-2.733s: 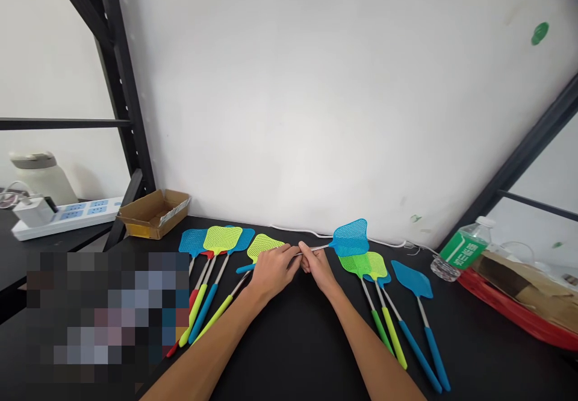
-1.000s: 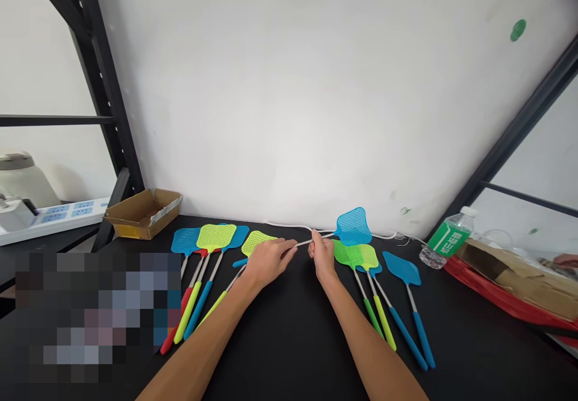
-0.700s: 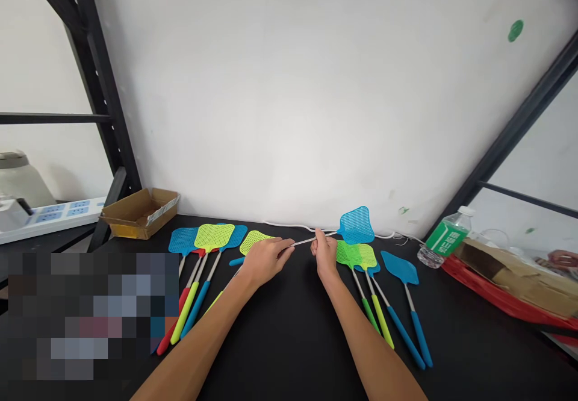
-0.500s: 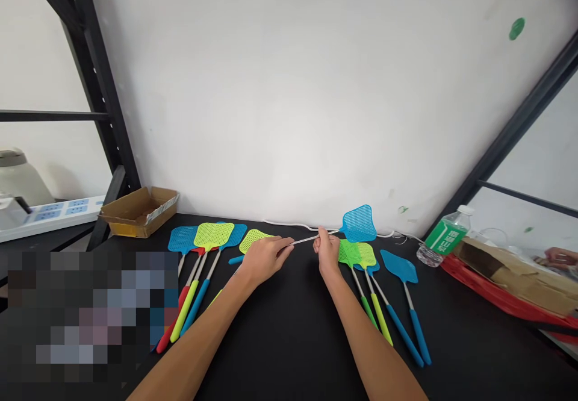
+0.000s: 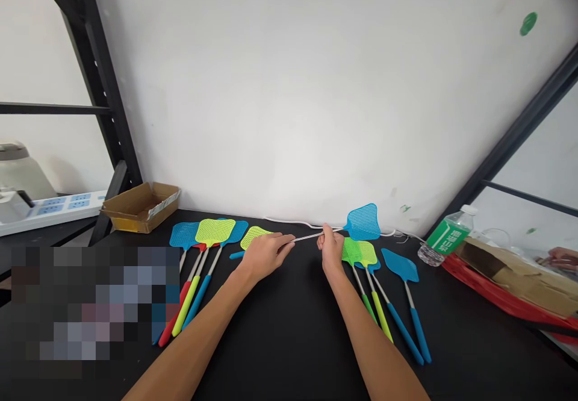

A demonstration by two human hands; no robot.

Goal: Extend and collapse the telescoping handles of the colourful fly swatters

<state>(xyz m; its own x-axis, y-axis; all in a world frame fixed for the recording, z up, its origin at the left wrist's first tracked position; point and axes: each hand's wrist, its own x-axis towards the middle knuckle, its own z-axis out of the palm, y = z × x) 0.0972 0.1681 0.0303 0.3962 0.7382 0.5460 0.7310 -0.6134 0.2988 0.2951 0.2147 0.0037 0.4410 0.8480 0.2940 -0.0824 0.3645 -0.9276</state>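
Note:
A blue fly swatter (image 5: 363,222) is stretched between my hands above the black table, its mesh head to the right. My left hand (image 5: 267,255) is closed around the handle end, with a bit of blue grip showing to its left. My right hand (image 5: 331,246) pinches the thin metal rod just short of the head. Beyond my left hand, a yellow-green swatter (image 5: 254,236) lies partly hidden. More swatters lie to the left, including a yellow-green one (image 5: 215,232). Beside my right forearm rest a green swatter (image 5: 352,251) and a separate blue swatter (image 5: 400,265).
An open cardboard box (image 5: 141,208) stands at the back left near a white power strip (image 5: 67,203). At right, a water bottle (image 5: 447,236) leans by a red-edged cardboard carton (image 5: 510,274). Another person's hand (image 5: 564,259) shows at the far right. A white cable (image 5: 289,221) runs along the wall.
My right hand has slid slightly to the right along the rod, and the swatter's head has moved a little rightward with it. My left hand stays nearly in place.

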